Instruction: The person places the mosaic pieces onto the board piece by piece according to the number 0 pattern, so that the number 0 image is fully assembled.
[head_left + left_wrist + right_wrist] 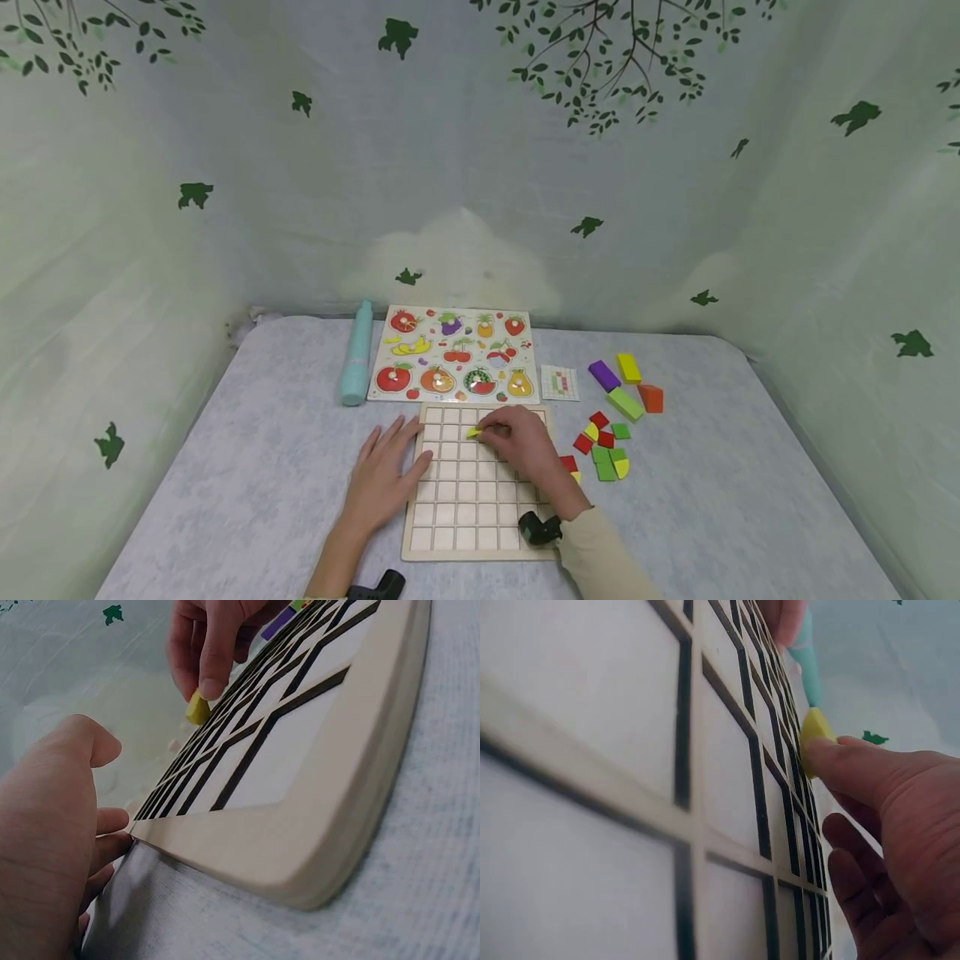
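Observation:
A pale wooden grid board [444, 544] lies on the table. Over the upper part of its grid, my right hand [517, 442] pinches a small yellow block [473, 432] between thumb and fingers. The right wrist view shows the same yellow block [815, 735] close over the squares, its lower end at the grid lines. With fingers spread, my left hand [382, 479] rests along the board's left edge. From the left wrist view, the left fingers [112, 841] are right at the board's rim, and the thumb is raised beside it.
Right of the board lie several small red, green and yellow pieces [604, 456]. Behind them are larger purple [604, 375], yellow, green and orange blocks. A fruit picture board [457, 357], a small printed card [559, 383] and a teal bottle-shaped object [357, 357] are at the back.

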Demonstrator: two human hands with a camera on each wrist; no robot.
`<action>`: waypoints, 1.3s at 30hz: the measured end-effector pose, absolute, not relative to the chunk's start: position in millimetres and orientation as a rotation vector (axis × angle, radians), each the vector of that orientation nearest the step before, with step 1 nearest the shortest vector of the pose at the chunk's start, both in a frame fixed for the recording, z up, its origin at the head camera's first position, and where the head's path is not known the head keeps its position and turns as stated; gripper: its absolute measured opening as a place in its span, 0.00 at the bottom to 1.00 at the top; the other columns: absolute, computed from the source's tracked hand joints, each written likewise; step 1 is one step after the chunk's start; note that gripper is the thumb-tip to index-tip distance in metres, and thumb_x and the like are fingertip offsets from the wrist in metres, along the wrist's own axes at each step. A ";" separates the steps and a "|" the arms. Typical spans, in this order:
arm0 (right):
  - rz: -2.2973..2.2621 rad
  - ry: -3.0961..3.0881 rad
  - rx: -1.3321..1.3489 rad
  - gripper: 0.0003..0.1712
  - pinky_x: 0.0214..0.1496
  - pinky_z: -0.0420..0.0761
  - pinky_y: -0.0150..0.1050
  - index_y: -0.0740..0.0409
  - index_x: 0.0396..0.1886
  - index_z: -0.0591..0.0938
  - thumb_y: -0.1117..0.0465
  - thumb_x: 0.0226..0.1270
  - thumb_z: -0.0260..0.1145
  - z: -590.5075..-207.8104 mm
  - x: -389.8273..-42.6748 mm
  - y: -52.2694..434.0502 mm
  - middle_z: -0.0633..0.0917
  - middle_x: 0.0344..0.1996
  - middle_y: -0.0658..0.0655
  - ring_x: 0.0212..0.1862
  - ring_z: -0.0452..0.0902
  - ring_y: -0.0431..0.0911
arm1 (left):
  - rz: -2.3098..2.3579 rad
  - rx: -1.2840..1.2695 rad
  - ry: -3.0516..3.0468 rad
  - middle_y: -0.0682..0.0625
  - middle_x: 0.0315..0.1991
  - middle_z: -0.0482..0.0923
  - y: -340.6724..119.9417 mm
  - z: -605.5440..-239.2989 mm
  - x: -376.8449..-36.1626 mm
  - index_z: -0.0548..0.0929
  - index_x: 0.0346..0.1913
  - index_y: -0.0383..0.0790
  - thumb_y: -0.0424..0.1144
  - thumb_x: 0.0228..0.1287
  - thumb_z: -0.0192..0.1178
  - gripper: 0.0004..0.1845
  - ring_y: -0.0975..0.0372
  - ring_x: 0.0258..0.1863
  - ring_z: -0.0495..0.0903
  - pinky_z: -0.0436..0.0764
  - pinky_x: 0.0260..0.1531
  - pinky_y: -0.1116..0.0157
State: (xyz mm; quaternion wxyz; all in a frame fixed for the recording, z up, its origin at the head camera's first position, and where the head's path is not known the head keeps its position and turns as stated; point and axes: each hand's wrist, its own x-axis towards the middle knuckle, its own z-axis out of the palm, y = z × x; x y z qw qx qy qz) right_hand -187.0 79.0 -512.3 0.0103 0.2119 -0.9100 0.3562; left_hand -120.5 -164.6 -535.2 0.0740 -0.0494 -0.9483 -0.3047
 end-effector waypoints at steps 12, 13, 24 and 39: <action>0.972 -2.912 0.596 0.02 0.39 0.77 0.34 0.43 0.35 0.92 0.53 0.65 0.76 -511.2 -183.0 67.4 0.87 0.33 0.39 0.37 0.72 0.38 | -0.920 -0.128 -2.874 0.44 0.74 0.71 -164.8 -534.3 -120.9 0.74 0.73 0.41 0.52 0.74 0.60 0.30 0.49 0.79 0.61 0.48 0.81 0.47; 0.981 -2.911 0.586 0.02 0.40 0.77 0.34 0.43 0.35 0.92 0.53 0.65 0.76 -511.3 -182.8 65.5 0.87 0.33 0.39 0.38 0.72 0.38 | -0.919 -0.128 -2.873 0.44 0.74 0.71 -165.0 -534.1 -121.2 0.74 0.73 0.41 0.52 0.74 0.60 0.30 0.49 0.79 0.61 0.48 0.81 0.47; 0.949 -2.889 0.618 0.02 0.52 0.83 0.40 0.45 0.37 0.90 0.56 0.66 0.76 -514.9 -180.7 57.6 0.90 0.48 0.45 0.50 0.79 0.43 | -0.920 -0.120 -2.881 0.44 0.75 0.71 -164.4 -534.9 -122.2 0.74 0.73 0.42 0.53 0.74 0.60 0.31 0.49 0.79 0.60 0.48 0.81 0.46; 0.934 -2.921 0.740 0.18 0.61 0.83 0.45 0.48 0.58 0.87 0.56 0.70 0.72 -509.5 -174.2 73.0 0.87 0.57 0.49 0.59 0.78 0.46 | -0.931 -0.122 -2.879 0.45 0.75 0.71 -164.1 -534.9 -121.4 0.75 0.72 0.41 0.52 0.74 0.61 0.30 0.49 0.79 0.61 0.48 0.81 0.47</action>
